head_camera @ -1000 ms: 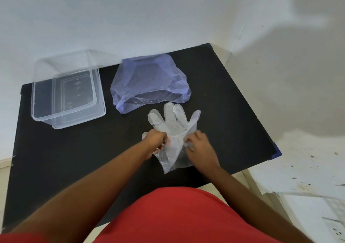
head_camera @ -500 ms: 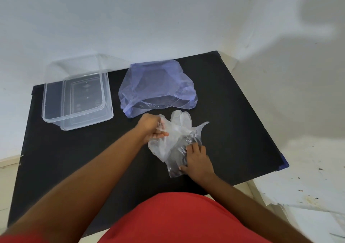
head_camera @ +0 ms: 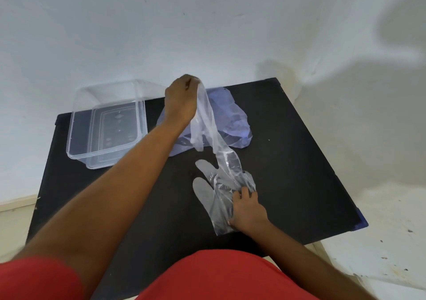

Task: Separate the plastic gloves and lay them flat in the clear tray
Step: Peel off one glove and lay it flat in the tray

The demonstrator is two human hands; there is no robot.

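Observation:
My left hand [head_camera: 182,99] is raised above the back of the black table [head_camera: 288,152], pinching one clear plastic glove [head_camera: 207,124] that hangs stretched down toward the pile. My right hand [head_camera: 247,210] presses the other gloves [head_camera: 214,196] flat on the table near the front; two of their fingers stick out to the left. The lifted glove's lower end still meets the pile under my right fingers. The clear tray [head_camera: 76,152] stands at the table's back left with nothing in it.
A crumpled bluish plastic bag [head_camera: 237,124] lies at the back middle, behind the lifted glove and right of the tray. White walls close off the back and right. The table's front right corner has a blue edge [head_camera: 362,223].
My left hand has risen and moved back, pulling one glove up off the pile. My right hand has stayed pressing the remaining gloves down. The camera view has shifted.

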